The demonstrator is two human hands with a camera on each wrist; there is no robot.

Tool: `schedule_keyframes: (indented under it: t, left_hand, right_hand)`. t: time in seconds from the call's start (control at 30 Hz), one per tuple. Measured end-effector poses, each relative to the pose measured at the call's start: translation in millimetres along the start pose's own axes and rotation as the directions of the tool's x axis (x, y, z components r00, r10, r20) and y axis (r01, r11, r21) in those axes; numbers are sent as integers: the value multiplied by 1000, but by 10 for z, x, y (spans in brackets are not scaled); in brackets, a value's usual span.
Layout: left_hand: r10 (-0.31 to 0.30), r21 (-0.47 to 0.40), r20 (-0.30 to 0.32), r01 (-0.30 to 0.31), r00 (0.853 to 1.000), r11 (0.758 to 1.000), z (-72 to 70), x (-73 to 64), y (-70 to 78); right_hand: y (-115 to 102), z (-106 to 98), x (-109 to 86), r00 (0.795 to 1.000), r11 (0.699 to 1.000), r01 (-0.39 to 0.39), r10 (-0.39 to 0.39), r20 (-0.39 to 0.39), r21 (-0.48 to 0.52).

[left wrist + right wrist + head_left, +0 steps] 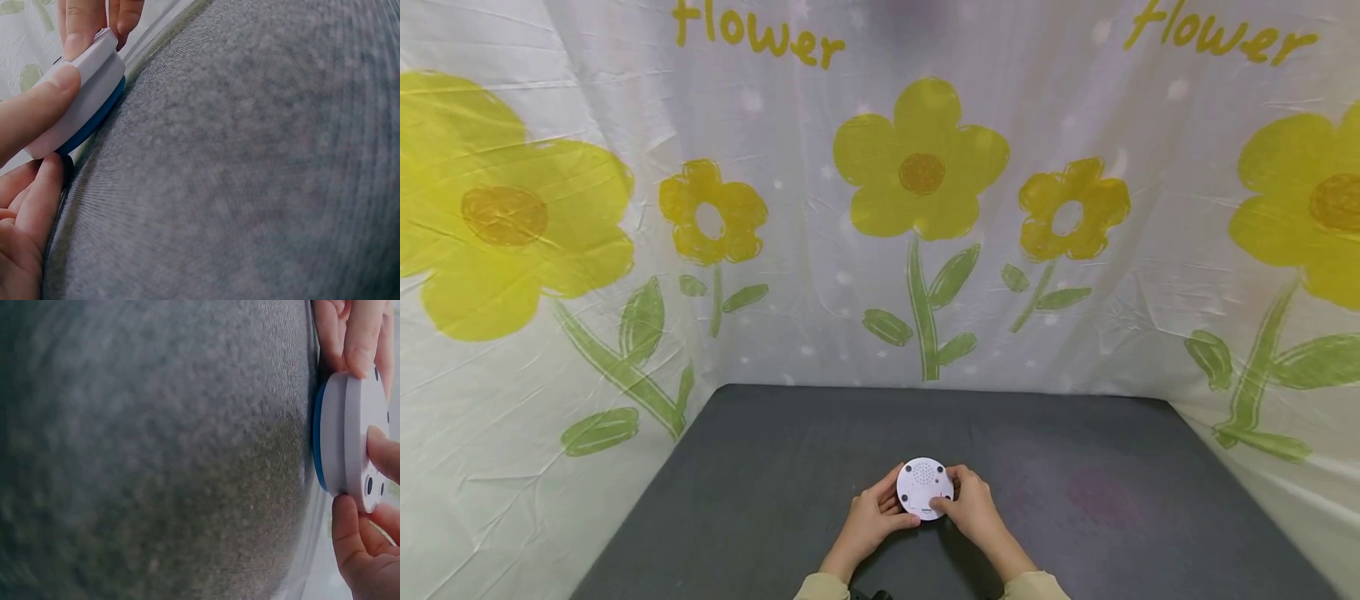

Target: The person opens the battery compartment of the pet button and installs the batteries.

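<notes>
A round white device (917, 492) lies between both hands over the dark table, its underside with speaker holes and several small black feet facing up. Its lower edge is a blue band, seen under the white casing (336, 431) in the right wrist view. My left hand (871, 518) grips it at the left edge, thumb on the near side and fingers beyond. On the right, my right hand (976, 507) pinches it, the thumb (382, 453) pressing on the underside and the fingers at the rim. The right thumb hides part of the underside markings.
The dark grey table (760, 467) spreads out around the hands. A white curtain (797, 333) printed with yellow flowers surrounds its back and sides. A small black object (880, 595) shows at the bottom edge of the head view, too cut off to identify.
</notes>
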State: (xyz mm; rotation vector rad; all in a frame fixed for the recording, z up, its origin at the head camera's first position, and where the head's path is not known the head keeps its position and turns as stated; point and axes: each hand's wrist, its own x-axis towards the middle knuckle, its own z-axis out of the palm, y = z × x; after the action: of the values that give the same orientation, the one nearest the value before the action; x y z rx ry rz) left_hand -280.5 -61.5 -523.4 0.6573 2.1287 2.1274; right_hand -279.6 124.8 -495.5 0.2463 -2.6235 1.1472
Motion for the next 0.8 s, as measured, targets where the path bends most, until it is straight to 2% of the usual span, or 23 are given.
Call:
schedule_keyframes:
  t: [0.17, 0.3, 0.4, 0.5, 0.67, 0.8]
  left_hand:
    - [6, 7, -17, -6, 1000, 1000, -21, 52, -188]
    - [9, 54, -57, -6, 998, 998, -25, 60, -283]
    - [11, 92, -82, -3, 997, 996, -22, 46, -279]
    - [19, 101, -81, -10, 997, 995, -12, 37, -242]
    - [24, 109, -30, -20, 999, 994, 35, 50, -166]
    - [10, 203, -24, -5, 1000, 979, 74, 101, -105]
  right_hand:
    - [4, 4, -9, 1000, 999, -8, 7, 16, 34]
    - [6, -9, -27, 996, 998, -38, 33, 87, 54]
    - [5, -15, -50, 986, 990, -74, 54, 158, 124]
    - [6, -16, -66, 978, 974, -97, 55, 200, 205]
    - [35, -65, -52, 976, 954, -123, 66, 208, 274]
    - [36, -147, -2, 976, 943, -158, 104, 191, 293]
